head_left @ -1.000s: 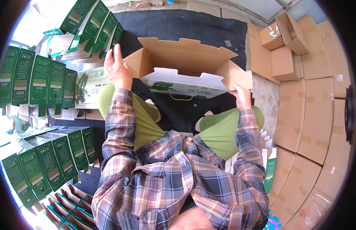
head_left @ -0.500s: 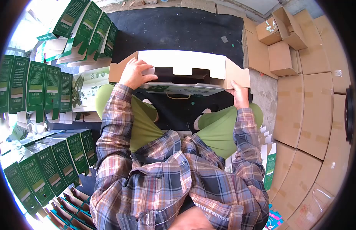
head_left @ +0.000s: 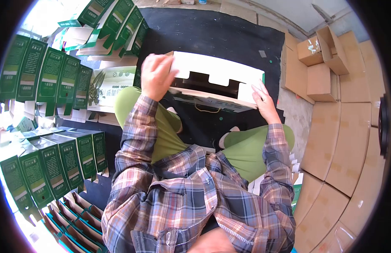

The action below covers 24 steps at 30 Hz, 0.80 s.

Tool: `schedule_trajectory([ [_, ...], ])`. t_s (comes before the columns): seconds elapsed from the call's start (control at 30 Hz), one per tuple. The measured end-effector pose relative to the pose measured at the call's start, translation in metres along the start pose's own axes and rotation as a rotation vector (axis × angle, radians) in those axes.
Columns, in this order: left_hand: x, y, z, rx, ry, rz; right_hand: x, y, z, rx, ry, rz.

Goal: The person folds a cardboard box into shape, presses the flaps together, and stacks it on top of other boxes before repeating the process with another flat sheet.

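A gift box (head_left: 223,62) of printed card, white inside, stands in front of my knees with its top partly open. Its long white flap has notches, and a dark gap shows below them. From its near face hangs a rope handle (head_left: 207,111). My left hand (head_left: 156,80) is at the box's left end, over the brown end flap; its fingers are smeared by motion. At the right end my right hand (head_left: 265,101) grips the box corner, where the end flap is folded inward.
Green printed boxes (head_left: 52,80) stand in rows at left, with a white printed box (head_left: 115,88) beside my left knee. Below them are open cartons (head_left: 73,219). Brown cartons (head_left: 324,137) are stacked at right, with small open boxes (head_left: 320,80) above. A black mat (head_left: 195,29) covers the floor.
The right end flap, spread outward before, is now folded in. My left hand has lifted and the left flap sticks out less. The view has shifted, so the box appears tilted down to the right.
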State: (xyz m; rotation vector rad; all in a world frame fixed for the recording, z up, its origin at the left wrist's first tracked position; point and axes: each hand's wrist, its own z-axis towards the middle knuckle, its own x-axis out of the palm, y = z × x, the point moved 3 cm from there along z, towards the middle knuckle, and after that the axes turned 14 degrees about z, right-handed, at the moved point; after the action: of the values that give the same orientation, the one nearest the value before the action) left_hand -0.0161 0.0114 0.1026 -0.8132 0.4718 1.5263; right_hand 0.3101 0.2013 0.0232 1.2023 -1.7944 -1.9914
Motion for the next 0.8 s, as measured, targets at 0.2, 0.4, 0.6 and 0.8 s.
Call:
schedule_trajectory([
  [0.2, 0.019, 0.038, -0.051, -0.423, -0.099, -0.615, 0.002, 0.006, -0.001, 0.059, -0.014, 0.099],
  [0.4, 0.057, 0.003, -0.047, -0.176, 0.391, -0.44, 0.001, -0.003, 0.0, 0.065, -0.022, 0.183],
  [0.6, 0.066, -0.019, -0.038, -0.232, 0.316, 0.059, 0.012, 0.002, 0.0, -0.111, -0.152, -0.238],
  [0.8, 0.069, -0.027, -0.043, 0.04, 0.453, 0.146, 0.029, 0.034, -0.007, -0.104, -0.086, -0.477],
])
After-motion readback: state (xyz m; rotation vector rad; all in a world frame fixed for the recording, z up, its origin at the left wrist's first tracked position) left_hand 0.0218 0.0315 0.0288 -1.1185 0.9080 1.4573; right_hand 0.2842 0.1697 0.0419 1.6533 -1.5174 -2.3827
